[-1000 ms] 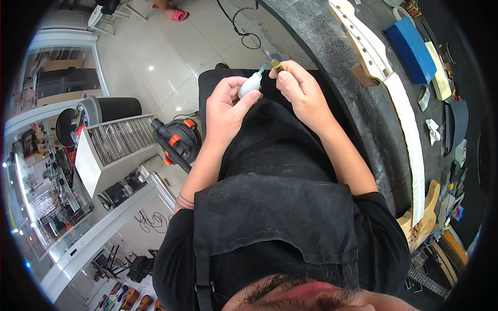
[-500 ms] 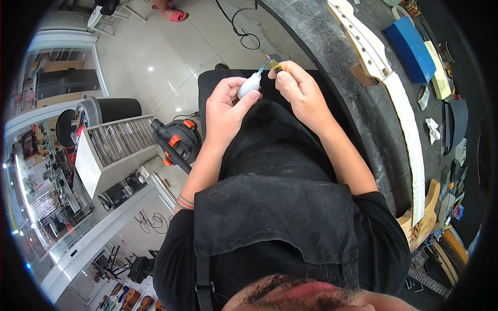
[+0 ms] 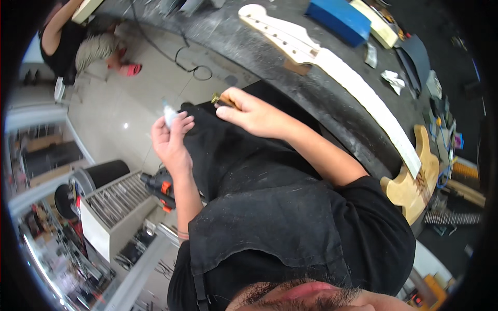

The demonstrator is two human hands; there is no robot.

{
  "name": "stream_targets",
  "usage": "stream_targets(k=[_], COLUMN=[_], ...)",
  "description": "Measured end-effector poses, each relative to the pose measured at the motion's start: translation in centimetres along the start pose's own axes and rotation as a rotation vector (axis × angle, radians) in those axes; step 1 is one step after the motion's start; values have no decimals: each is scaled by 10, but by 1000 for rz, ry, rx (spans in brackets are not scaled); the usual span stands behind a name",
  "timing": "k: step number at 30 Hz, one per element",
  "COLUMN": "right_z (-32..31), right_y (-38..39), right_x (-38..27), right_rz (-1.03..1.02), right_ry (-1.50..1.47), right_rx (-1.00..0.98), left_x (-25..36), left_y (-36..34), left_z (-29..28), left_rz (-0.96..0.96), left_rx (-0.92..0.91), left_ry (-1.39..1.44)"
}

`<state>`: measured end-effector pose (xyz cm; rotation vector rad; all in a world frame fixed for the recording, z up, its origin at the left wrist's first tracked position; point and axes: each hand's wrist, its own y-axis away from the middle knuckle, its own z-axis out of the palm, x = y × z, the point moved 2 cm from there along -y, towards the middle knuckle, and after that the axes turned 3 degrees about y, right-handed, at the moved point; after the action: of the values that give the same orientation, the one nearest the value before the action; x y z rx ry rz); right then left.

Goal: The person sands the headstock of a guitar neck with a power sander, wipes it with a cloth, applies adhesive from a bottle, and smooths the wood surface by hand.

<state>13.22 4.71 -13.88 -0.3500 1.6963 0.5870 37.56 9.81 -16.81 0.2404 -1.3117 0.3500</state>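
Note:
My left hand (image 3: pixel 174 142) holds a small white squeeze bottle (image 3: pixel 170 116) with a thin bluish tip pointing up and away from me. Some of its fingers are lifted, and the bottle is slightly blurred. In my right hand (image 3: pixel 254 114) is a small brass-topped lighter (image 3: pixel 216 98), its darker body partly covered by the fingers. The two hands are apart, above the black apron (image 3: pixel 259 155) over my lap. To the right, a pale guitar neck (image 3: pixel 358 78) with a drilled headstock lies along the dark workbench (image 3: pixel 228 39).
A blue block (image 3: pixel 340 20), crumpled white paper (image 3: pixel 393 82) and a wooden guitar body (image 3: pixel 410 192) are on the bench. An orange-and-black machine (image 3: pixel 165 189) and a bin (image 3: pixel 106 173) stand at left. Another person (image 3: pixel 65 49) sits at the far left, near a hanging cable (image 3: pixel 194 67).
My hands have moved apart, the left with the bottle going left and down. The lighter no longer meets the bottle's tip. The view has turned, bringing the other person further in.

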Motion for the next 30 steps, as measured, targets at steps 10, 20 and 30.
stream_targets(k=[10, 20, 30], right_z=[-139, -250, 32], right_y=[139, 224, -71], right_x=[-127, -116, 87], right_rz=[-186, 332, 87], right_ry=[632, 1616, 872], right_rx=[754, 1352, -28], left_x=[5, -9, 15], left_y=[-50, -53, -79], left_z=[-5, 34, 9], left_rz=[-3, -44, 53], left_rx=[-32, -176, -157], left_ry=[245, 372, 515])
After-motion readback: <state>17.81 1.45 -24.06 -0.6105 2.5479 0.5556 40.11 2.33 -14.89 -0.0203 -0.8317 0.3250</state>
